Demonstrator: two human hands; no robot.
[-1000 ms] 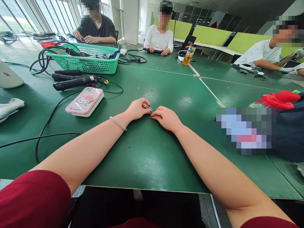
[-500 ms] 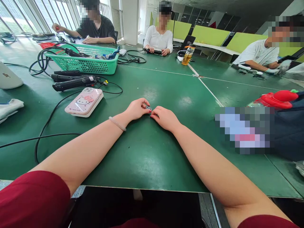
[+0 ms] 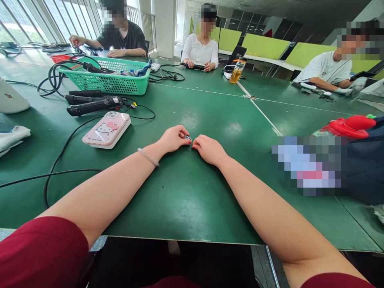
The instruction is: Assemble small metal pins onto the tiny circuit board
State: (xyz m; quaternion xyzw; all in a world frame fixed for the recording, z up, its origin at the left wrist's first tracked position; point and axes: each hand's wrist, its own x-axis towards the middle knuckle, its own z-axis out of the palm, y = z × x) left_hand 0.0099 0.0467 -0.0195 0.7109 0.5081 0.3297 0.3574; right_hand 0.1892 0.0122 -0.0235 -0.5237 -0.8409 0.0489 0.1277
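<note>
My left hand and my right hand rest side by side on the green table, fingertips meeting. Between them lies a small dark part, too small to name. The left fingers pinch it from the left. My right hand's fingers are curled and pressed against it from the right. A pale bangle circles my left wrist.
A pink phone case lies left of my hands, with black cables, dark handheld tools and a green basket behind. A red-capped bottle and dark bag stand at right. An orange bottle stands far off. Three people sit around the table.
My hands have barely moved; the right fingertips have closed in slightly on the small part. The person at the far left has stretched an arm out along the table.
</note>
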